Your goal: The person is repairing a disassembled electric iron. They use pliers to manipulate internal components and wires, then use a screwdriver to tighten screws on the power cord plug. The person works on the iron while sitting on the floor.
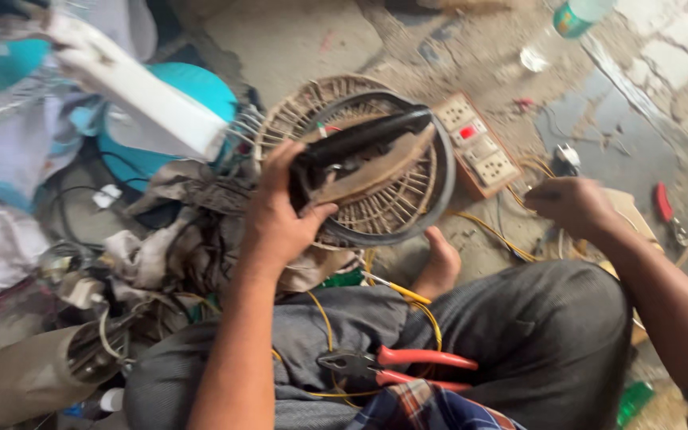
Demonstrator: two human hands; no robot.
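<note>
The left hand [280,219] is clenched around the rear of an old clothes iron [360,155], lifting it by its black handle with the worn soleplate tilted, in front of a round fan guard [408,211] that lies on the ground just beyond. The right hand [571,203] hovers to the right, fingers curled near thin yellow wires [495,237]; blur hides whether it pinches them. Just beyond the iron to the right lies a socket board [479,151] with a red switch. Red-handled pliers [392,366] rest on the person's lap, near. More red-handled pliers [682,223] lie far right on the concrete floor [296,40].
</note>
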